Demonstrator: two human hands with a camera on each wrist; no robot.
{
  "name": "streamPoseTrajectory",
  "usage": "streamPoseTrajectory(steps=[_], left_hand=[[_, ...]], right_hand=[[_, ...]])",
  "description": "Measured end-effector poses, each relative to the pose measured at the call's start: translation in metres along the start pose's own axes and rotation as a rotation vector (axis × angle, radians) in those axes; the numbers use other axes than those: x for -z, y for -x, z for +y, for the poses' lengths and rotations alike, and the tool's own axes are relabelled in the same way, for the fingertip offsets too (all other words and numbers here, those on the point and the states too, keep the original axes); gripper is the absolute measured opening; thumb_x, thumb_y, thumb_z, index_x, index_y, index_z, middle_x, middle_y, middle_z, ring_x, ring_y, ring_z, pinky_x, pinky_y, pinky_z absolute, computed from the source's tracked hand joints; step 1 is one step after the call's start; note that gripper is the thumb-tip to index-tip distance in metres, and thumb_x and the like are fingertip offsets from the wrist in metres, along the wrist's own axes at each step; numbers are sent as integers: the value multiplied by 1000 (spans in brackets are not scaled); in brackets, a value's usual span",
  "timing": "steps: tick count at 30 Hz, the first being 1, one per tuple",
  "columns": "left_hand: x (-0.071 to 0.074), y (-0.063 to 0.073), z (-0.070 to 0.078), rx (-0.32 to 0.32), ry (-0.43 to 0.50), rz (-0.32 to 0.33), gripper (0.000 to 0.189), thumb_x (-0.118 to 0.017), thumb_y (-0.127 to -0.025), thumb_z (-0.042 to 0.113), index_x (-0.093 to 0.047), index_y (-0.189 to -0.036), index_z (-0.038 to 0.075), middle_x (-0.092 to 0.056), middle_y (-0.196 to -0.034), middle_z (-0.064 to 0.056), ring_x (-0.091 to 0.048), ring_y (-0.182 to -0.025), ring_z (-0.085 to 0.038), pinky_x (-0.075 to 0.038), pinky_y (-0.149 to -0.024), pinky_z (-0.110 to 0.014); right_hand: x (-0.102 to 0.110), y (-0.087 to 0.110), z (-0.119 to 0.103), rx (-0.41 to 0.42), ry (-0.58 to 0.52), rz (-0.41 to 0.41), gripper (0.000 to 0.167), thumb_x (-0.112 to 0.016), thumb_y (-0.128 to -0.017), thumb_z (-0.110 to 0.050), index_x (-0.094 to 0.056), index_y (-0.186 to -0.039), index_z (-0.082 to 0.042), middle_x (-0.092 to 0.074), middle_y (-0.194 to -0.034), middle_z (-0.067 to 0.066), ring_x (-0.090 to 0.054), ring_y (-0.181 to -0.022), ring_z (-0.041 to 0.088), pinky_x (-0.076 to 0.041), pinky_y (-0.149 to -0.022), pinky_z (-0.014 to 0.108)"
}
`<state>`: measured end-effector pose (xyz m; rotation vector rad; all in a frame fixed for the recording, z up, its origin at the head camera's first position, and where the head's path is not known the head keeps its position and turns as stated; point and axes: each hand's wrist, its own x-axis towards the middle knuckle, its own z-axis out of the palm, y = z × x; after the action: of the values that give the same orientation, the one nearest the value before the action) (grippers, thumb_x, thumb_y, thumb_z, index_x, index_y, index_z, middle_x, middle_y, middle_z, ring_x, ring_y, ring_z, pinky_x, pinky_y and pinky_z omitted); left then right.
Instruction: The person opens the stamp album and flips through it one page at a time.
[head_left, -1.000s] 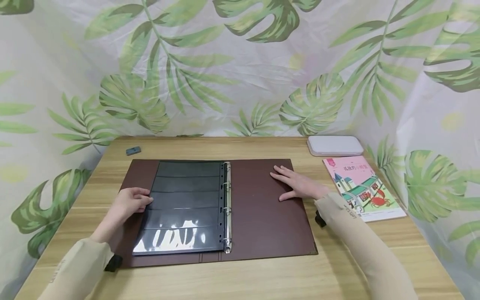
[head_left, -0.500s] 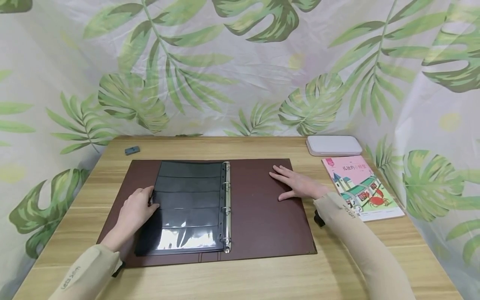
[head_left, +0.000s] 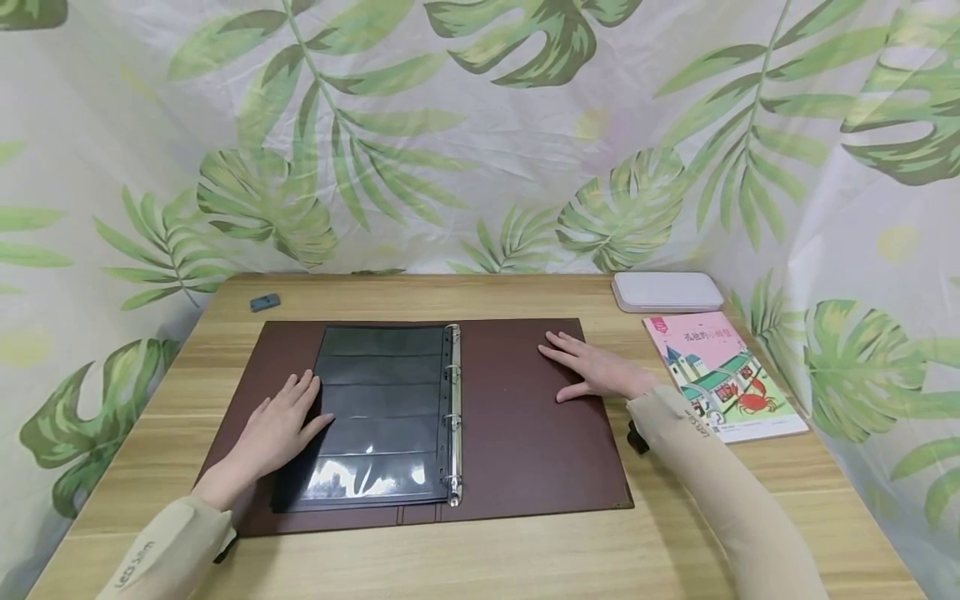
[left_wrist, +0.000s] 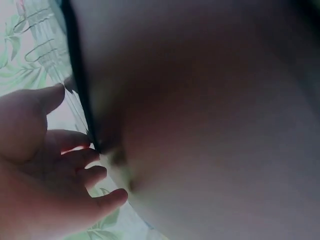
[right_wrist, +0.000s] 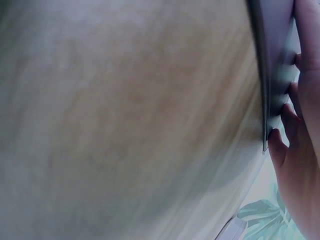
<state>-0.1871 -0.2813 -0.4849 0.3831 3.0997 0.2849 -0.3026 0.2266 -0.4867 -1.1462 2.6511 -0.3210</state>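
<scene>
A brown ring binder lies spread flat on the wooden table in the head view. On its left half are black pocket pages, held by metal rings along the middle. My left hand lies with spread, fairly straight fingers over the pages' left edge, thumb pointing right onto a pocket. My right hand rests on the bare right cover near its outer edge, fingers spread. In the right wrist view, fingertips of that right hand touch the cover. The left wrist view shows the left hand beside a dark page edge.
A small blue-grey object sits at the table's back left. At the back right is a white case, and in front of it lies a picture book with a red crab on its cover. Leaf-patterned cloth hangs behind the table.
My left hand has moved right from beside the pages onto their left edge. Its bunched fingers have spread out, and the pages' left edge sits slightly further right. The right hand stays put.
</scene>
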Motion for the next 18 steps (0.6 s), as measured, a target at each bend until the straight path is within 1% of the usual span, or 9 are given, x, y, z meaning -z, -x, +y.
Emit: streamPoseTrajectory(steps=[5,11,16,18], left_hand=[[-3,1,0,-13,-33,-9,70,-60,-98,37,-40,-147,-8,-35,-153,-32,-35,-141,-51,-36,-105,-70],[-4,-1,0,5,-45,-28,71,-56,-99,42,-37,-150,-4,-33,-157,-28,-31,-144,-48,-30,-109,-70],[-3,-1,1,6,-62,-32,71,-56,-99,42,-37,-150,-4,-33,-157,-27,-31,-145,-47,-29,-111,-69],[-2,-1,0,4,-62,-34,72,-55,-100,43,-36,-151,-4,-32,-157,-27,-30,-145,-47,-28,-112,-69]], right_hand=[[0,1,2,-4,-12,5,89,-71,-87,-45,-28,-157,-11,-18,-166,19,-18,-153,42,-32,-117,58],[2,1,5,-17,-32,-1,89,-71,-87,-46,-30,-157,-11,-18,-165,20,-18,-152,42,-34,-115,58],[4,-1,7,-49,-61,-18,90,-71,-86,-49,-28,-157,-14,-15,-167,16,-15,-154,39,-33,-116,57],[6,-1,7,-60,-62,-8,91,-71,-86,-50,-28,-158,-15,-15,-167,14,-15,-155,36,-32,-118,56]])
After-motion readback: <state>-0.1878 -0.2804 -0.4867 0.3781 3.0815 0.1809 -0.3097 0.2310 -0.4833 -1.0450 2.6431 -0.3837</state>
